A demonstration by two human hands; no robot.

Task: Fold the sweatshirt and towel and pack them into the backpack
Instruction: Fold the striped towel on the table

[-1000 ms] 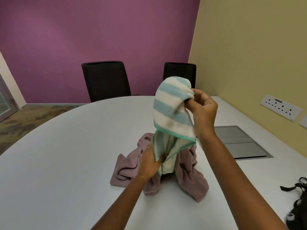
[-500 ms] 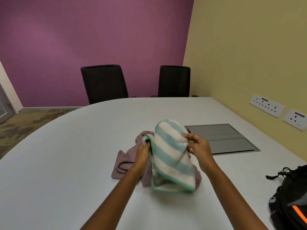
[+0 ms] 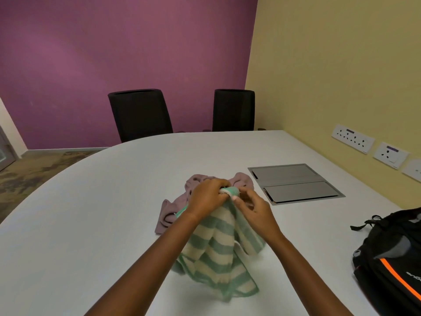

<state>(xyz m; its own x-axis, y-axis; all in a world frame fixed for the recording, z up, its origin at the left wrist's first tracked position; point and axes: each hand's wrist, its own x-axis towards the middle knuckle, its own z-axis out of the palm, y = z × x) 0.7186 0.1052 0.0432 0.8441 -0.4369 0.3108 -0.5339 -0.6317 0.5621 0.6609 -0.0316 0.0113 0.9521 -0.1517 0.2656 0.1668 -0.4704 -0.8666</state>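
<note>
My left hand (image 3: pixel 206 198) and right hand (image 3: pixel 256 210) both pinch the top edge of the striped towel (image 3: pixel 216 254), fingers curled round the bunched cloth. It hangs from them, its lower folds reaching the desk (image 3: pixel 91 213) toward the near edge. The mauve sweatshirt (image 3: pixel 167 216) lies crumpled just behind it, mid-desk. The black backpack (image 3: pixel 391 258) sits at the near right edge, well apart from both.

I see the left hand (image 3: pixel 206 199) rise from the bottom of the towel (image 3: pixel 216 252) to meet the lowered right hand (image 3: pixel 255 210) at its bunched top.
</note>
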